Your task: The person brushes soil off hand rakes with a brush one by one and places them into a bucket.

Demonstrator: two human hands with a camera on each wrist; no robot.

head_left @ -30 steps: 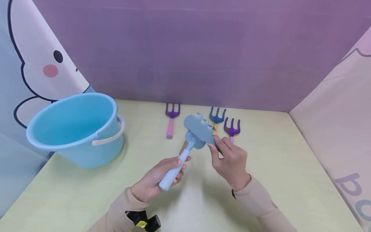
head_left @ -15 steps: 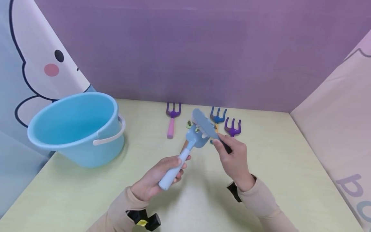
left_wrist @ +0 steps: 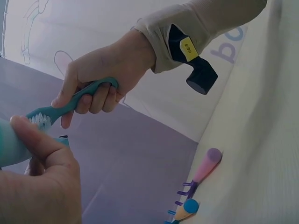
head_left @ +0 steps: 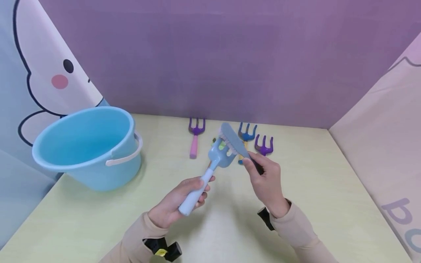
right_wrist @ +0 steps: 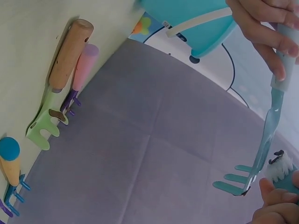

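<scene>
My left hand [head_left: 175,201] grips a light blue hand rake [head_left: 215,157] by its pale handle, raised above the table with its tines pointing away. A blue scrub brush [head_left: 232,137] with white bristles is held by its handle in my right hand [head_left: 267,179]. Its bristles lie at the right side of the rake's head in the head view; whether they touch cannot be told. In the left wrist view the brush's teal handle [left_wrist: 72,103] runs under my curled right fingers. In the right wrist view the rake's tines [right_wrist: 231,179] stand near the brush's bristles [right_wrist: 280,165].
A light blue bucket [head_left: 105,171] with a white handle stands at the left. Purple-and-pink rakes [head_left: 194,140] [head_left: 264,146] and a blue-and-yellow rake [head_left: 246,133] lie along the purple back wall [head_left: 204,65]. A green rake with a wooden handle [right_wrist: 70,56] lies among them.
The brush has swung up and to the right from across the rake's head, turning its bristles toward the rake. My left hand and the rake have hardly moved.
</scene>
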